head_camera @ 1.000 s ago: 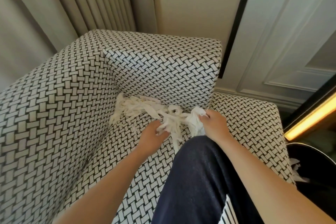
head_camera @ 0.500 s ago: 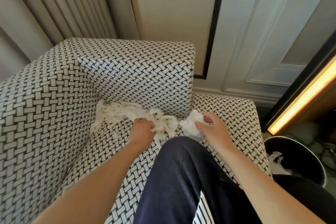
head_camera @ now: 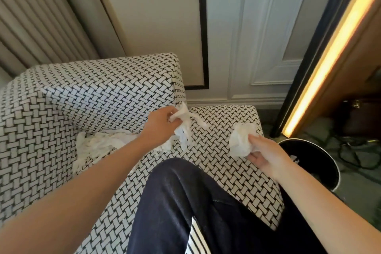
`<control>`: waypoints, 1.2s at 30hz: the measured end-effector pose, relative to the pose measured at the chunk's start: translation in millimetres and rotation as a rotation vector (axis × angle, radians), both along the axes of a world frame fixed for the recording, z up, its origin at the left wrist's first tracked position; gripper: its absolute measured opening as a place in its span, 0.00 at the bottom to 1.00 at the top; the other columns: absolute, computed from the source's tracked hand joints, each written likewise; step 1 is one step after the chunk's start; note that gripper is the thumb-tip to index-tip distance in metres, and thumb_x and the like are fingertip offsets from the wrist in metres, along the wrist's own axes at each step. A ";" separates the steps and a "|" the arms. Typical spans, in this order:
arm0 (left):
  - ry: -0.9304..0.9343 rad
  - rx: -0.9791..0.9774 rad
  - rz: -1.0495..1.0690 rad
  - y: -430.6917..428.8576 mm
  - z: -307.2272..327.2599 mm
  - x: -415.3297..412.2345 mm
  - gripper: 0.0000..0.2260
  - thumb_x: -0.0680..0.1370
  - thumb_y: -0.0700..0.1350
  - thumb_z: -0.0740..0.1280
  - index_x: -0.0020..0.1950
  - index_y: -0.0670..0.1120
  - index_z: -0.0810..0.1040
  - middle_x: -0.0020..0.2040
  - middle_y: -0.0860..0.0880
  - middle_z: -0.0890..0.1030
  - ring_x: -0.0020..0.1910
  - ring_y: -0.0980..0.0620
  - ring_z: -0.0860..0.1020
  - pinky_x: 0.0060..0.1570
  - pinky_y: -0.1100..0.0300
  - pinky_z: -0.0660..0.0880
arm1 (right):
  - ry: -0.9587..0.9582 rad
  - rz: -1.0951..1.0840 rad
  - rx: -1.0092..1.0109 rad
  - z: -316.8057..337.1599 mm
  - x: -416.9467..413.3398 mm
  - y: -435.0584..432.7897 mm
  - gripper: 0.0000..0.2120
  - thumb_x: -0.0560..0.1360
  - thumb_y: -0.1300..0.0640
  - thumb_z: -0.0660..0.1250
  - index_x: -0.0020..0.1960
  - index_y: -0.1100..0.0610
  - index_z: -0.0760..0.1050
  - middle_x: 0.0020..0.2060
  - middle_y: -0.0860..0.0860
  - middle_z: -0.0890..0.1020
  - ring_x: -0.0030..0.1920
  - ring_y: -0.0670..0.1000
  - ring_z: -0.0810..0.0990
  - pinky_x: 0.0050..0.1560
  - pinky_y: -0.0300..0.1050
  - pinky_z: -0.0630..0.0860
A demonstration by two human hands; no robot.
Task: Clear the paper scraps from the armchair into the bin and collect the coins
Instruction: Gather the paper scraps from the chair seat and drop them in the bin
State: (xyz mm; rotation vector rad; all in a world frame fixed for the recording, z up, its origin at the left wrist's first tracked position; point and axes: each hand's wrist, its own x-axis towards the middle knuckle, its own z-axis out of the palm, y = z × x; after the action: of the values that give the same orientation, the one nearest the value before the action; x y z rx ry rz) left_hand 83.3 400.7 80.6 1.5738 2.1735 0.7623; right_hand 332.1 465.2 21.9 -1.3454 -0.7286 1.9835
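My left hand (head_camera: 159, 122) grips a bunch of white paper strips (head_camera: 184, 121) lifted above the seat of the black-and-white woven armchair (head_camera: 103, 93), with strands trailing down. My right hand (head_camera: 265, 153) holds a crumpled wad of white paper (head_camera: 240, 142) over the chair's right armrest, close to the round black bin (head_camera: 321, 156) on the floor. More paper scraps (head_camera: 99, 147) lie in the back left corner of the seat. No coins are visible.
My knee in dark trousers (head_camera: 191, 202) rests on the seat. Some paper (head_camera: 295, 160) lies inside the bin. A lit vertical strip (head_camera: 329, 51), a dark bag (head_camera: 360, 117) and cables (head_camera: 354, 150) are on the right. Curtains hang behind the chair.
Both hands have lifted off the seat with paper in them and moved right, the right hand towards the bin. The view has swung to the right.
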 end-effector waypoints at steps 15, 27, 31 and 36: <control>-0.441 -0.050 -0.228 142.4 -44.9 210.4 0.09 0.78 0.45 0.65 0.55 0.43 0.78 0.43 0.51 0.79 0.40 0.55 0.75 0.36 0.67 0.69 | 0.095 -0.474 -0.173 -48.3 170.1 59.2 0.15 0.79 0.61 0.61 0.65 0.62 0.70 0.48 0.55 0.79 0.44 0.50 0.78 0.36 0.42 0.80; -0.554 -0.285 -0.214 193.1 -128.8 292.7 0.08 0.78 0.46 0.64 0.53 0.45 0.79 0.49 0.47 0.81 0.50 0.49 0.77 0.52 0.55 0.73 | -0.010 -0.715 -0.397 -133.4 217.6 98.6 0.13 0.79 0.62 0.60 0.64 0.59 0.69 0.65 0.58 0.73 0.43 0.53 0.75 0.46 0.46 0.73; -0.579 -0.407 -0.189 191.4 -156.3 301.4 0.10 0.78 0.46 0.64 0.57 0.46 0.79 0.49 0.49 0.80 0.45 0.54 0.76 0.39 0.64 0.69 | 0.035 -0.749 -0.465 -158.1 219.0 102.7 0.14 0.78 0.62 0.62 0.64 0.59 0.70 0.65 0.58 0.74 0.41 0.54 0.76 0.47 0.48 0.73; -0.601 -0.473 -0.109 191.2 -170.7 303.6 0.12 0.78 0.46 0.64 0.57 0.42 0.78 0.48 0.46 0.79 0.44 0.53 0.75 0.38 0.64 0.70 | 0.060 -0.772 -0.506 -169.4 215.5 105.8 0.12 0.78 0.62 0.61 0.62 0.60 0.70 0.64 0.60 0.74 0.60 0.58 0.76 0.49 0.48 0.75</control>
State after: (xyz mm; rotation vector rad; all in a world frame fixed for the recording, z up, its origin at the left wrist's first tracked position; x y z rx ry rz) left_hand 387.0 591.9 -90.1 1.0410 1.6523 0.5393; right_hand 547.6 571.0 -147.5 -1.5228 0.3355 1.5842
